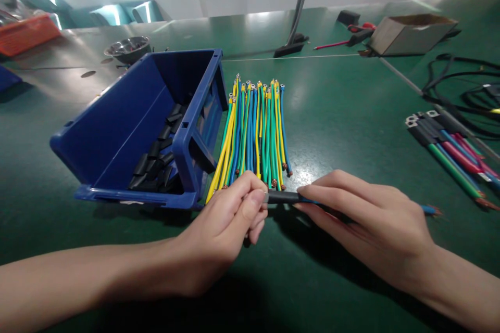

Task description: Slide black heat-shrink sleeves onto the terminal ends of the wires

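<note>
My left hand [230, 223] is closed in a pinch on the metal end of a blue wire [427, 210]. A black sleeve [282, 197] sits on the wire between my hands. My right hand [367, 223] is closed on the wire and touches the sleeve's right end. The wire's bare copper tip sticks out past my right hand. Just behind my hands lies a row of several blue, green and yellow wires [255, 130]. A blue plastic bin [136, 130], tipped on its side at the left, holds several black sleeve pieces [158, 158].
The green table [344, 114] carries thicker coloured cables with black-sleeved lugs [449, 151] at the right, black cords [469, 88] behind them, a cardboard box [410, 34], a red-handled tool [357, 28], a metal bowl [128, 48] and an orange crate [25, 34] at the far left.
</note>
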{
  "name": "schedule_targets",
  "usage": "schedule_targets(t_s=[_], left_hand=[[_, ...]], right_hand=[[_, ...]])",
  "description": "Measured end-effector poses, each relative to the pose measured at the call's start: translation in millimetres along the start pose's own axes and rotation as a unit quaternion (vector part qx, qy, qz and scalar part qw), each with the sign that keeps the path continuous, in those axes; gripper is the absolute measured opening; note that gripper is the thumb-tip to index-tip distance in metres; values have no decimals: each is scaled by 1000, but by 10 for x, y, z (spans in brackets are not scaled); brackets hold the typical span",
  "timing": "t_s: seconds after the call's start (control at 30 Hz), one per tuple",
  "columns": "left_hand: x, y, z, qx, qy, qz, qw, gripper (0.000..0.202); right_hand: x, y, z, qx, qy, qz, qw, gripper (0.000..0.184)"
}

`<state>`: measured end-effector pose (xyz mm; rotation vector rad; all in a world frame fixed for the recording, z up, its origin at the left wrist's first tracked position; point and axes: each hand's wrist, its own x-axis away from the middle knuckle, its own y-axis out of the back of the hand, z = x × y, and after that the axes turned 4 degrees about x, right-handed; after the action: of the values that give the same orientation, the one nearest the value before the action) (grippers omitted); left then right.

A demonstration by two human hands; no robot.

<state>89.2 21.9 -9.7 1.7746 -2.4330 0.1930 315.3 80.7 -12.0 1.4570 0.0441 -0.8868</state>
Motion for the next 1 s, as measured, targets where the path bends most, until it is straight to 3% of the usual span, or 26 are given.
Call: schedule_targets(t_s=[0.33,0.6,0.77,0.9,1.0], left_hand=[[-3,2,46,29,0,-1,1000,33],[9,39,33,-27,4,19,999,47],[43,50,-70,-62,11,37,997,31],[41,44,-90,-65,8,29,997,26],[-2,36,-78,-36,15,15,999,27]], right_hand=[[7,-34,-8,-36,-7,11,999,8],[5,6,26,-24,-1,-45,999,7],[2,25,23,-28,17,-74,997,12],[-26,4,10,-59,-12,-43,997,4],[-12,-29,17,-57,-5,-24,998,14]])
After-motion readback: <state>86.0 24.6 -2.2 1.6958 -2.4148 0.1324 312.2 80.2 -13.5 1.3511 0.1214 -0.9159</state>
